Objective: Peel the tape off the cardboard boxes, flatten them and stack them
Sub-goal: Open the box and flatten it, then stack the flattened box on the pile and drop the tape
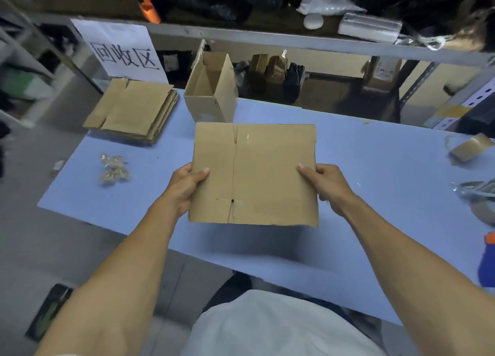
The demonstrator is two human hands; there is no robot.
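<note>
Two hands are holding one flattened box [254, 173] level above the blue table [375, 168]: our left hand [187, 186] is pinching its nine o'clock edge, our right hand [325, 184] its three o'clock edge, thumbs on top. We are noting the stack of flattened boxes [132, 109] lying at about ten o'clock from the grip, well apart, nearer our left hand. The panel's long axis is running nine to three. One open box [211, 87] is standing upright at twelve o'clock, not yet flattened, we judge.
</note>
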